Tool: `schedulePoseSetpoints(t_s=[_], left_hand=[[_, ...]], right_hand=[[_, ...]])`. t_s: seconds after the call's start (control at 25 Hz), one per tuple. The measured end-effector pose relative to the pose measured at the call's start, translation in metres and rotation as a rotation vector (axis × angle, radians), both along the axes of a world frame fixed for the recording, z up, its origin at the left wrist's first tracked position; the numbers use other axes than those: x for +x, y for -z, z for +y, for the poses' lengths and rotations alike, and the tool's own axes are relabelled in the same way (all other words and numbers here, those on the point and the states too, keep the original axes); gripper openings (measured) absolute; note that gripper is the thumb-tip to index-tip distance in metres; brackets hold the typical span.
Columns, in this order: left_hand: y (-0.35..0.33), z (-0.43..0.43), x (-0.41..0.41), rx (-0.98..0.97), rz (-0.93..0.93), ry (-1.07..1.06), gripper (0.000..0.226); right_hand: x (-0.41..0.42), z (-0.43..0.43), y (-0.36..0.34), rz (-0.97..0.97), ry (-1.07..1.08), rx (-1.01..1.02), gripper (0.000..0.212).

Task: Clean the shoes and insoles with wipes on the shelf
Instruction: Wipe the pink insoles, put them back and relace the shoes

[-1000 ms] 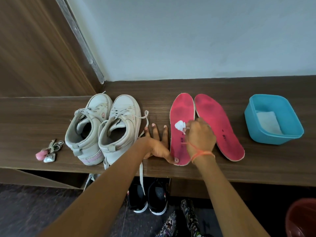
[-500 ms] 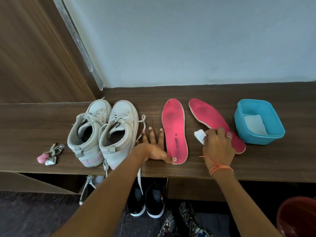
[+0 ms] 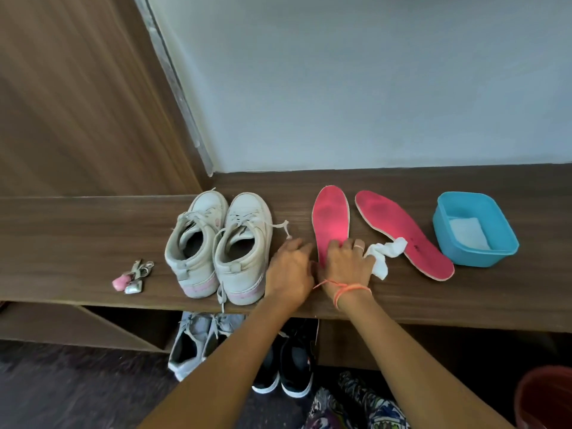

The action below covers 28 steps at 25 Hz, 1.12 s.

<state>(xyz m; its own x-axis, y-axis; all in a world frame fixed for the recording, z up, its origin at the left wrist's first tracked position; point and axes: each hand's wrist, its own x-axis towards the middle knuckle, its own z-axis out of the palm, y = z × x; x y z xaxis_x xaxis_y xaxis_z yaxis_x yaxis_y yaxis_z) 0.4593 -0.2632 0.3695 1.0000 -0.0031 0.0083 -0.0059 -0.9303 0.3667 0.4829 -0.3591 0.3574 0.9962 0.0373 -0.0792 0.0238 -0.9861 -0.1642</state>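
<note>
Head view.

Shelf (image 3: 464, 300): long wooden board; wall behind; front edge open over a lower bay.
Shoes (image 3: 219, 243): white pair, side by side and touching, toes to the wall; loose lace (image 3: 283, 226) trailing toward the left hand.
Insole (image 3: 330, 218): pink, flat, toe to the wall; heel half covered by fingers.
Other insole (image 3: 402, 233): pink, flat, angled; apart from the first.
Right hand (image 3: 343, 264): fingers pressed on the insole's heel half; wipe (image 3: 383, 252) caught at the little-finger side, crumpled, touching the other insole's edge.
Left hand (image 3: 289, 267): on the shelf just beside the insole, fingers bent; gripping the edge or merely resting, cannot tell.
Tub (image 3: 483, 258): blue, right end; white wipes inside.
Keyring (image 3: 131, 277): far left, well apart.

Step, as judged: steadying the insole for wiping.
Method advised: pin the heel with the left hand; gather the wipe under the right fingertips; stroke lengthwise, heel to toe, lightly, to avoid buckling thin foam.

Edges and room: heel near the front edge, hence risk of a slide-off on any pulling stroke; narrow strip toward the shoes, lace in it; slim gap between insoles; open board beyond the toes, up to the wall.
</note>
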Motion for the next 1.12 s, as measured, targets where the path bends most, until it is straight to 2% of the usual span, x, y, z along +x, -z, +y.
schedulePoseSetpoints(t_s=[0.12, 0.2, 0.28, 0.4, 0.44, 0.56, 0.72, 0.8, 0.88, 0.96, 1.0, 1.12], left_hand=[[-0.019, 0.023, -0.013, 0.194, -0.418, 0.127, 0.041], [-0.022, 0.044, -0.024, 0.304, -0.578, 0.062, 0.04], [-0.018, 0.061, -0.037, 0.275, -0.511, -0.145, 0.036], [-0.01, 0.07, -0.055, 0.056, -0.199, -0.389, 0.054], [-0.008, 0.067, -0.057, -0.022, -0.132, -0.393, 0.054], [-0.011, 0.051, -0.053, -0.123, -0.185, -0.378, 0.038], [-0.031, 0.031, -0.04, -0.234, -0.243, -0.234, 0.036], [-0.039, 0.042, -0.039, -0.179, -0.365, -0.277, 0.033], [-0.042, 0.069, -0.042, -0.052, -0.42, -0.507, 0.033], [-0.04, 0.1, -0.051, 0.042, -0.264, -0.742, 0.041], [-0.04, 0.111, -0.057, 0.054, -0.187, -0.782, 0.042], [-0.033, 0.116, -0.063, 0.018, -0.168, -0.694, 0.031]], right_hand=[[0.011, 0.003, -0.005, 0.064, 0.086, 0.112, 0.064], [0.014, 0.001, -0.012, 0.089, 0.13, 0.213, 0.064], [0.013, 0.001, -0.018, 0.067, 0.144, 0.331, 0.057], [0.003, 0.001, -0.032, -0.021, 0.149, 0.53, 0.043], [-0.002, 0.002, -0.039, -0.045, 0.141, 0.601, 0.038], [-0.011, 0.004, -0.061, -0.069, 0.109, 0.792, 0.02], [-0.018, 0.006, -0.09, -0.036, 0.029, 0.96, 0.041], [-0.023, 0.006, -0.105, -0.023, -0.045, 0.969, 0.038], [-0.027, 0.006, -0.118, 0.029, -0.133, 0.936, 0.035], [-0.031, 0.009, -0.125, 0.097, -0.218, 0.843, 0.03], [-0.032, 0.012, -0.127, 0.127, -0.255, 0.792, 0.028], [-0.037, 0.022, -0.133, 0.188, -0.338, 0.703, 0.025]])
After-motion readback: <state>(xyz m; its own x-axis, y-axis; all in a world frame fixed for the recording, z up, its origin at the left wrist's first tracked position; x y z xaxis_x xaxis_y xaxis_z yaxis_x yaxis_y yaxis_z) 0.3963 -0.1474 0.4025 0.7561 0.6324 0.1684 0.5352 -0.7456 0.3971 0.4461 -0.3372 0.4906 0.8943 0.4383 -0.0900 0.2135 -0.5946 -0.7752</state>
